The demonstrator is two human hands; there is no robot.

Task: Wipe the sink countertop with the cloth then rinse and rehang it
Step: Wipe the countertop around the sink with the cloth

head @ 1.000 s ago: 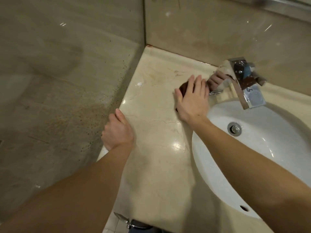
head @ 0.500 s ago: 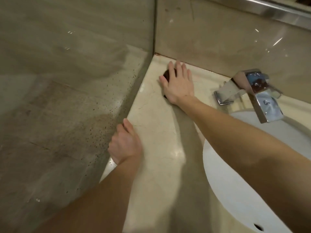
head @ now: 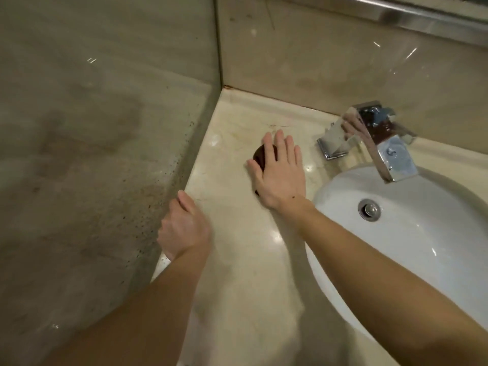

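1. My right hand (head: pixel 280 175) lies flat, palm down, on the cream stone tabletop (head: pixel 237 273), in the stretch between the back corner and the tap (head: pixel 375 138).
2. Its fingers (head: pixel 279 143) are straight and slightly spread and point toward the back wall (head: pixel 343 62). The thumb is out to the left.
3. The cloth (head: pixel 260 154), dark brown, sits under this hand and is pressed against the tabletop. Only a rounded part shows, between thumb and forefinger, plus a sliver below the thumb. The rest is covered by my palm.
4. My left hand (head: pixel 184 228) rests at the left edge of the tabletop, right against the side wall (head: pixel 92 154) and well apart from the cloth. Its back faces the camera and its fingers curl down out of sight. I cannot tell whether they grip the edge or merely rest there.
5. The white sink (head: pixel 422 260) is set into the tabletop to the right of my right forearm, with a round metal drain (head: pixel 369 210) at its bottom.
6. The tap is a square chrome one, mounted behind the sink, with its spout over the bowl. No water shows at the spout.
7. The lower part of the side wall carries many small dark specks near the tabletop edge.
8. Faint reddish marks show on the tabletop just beyond my right fingertips.
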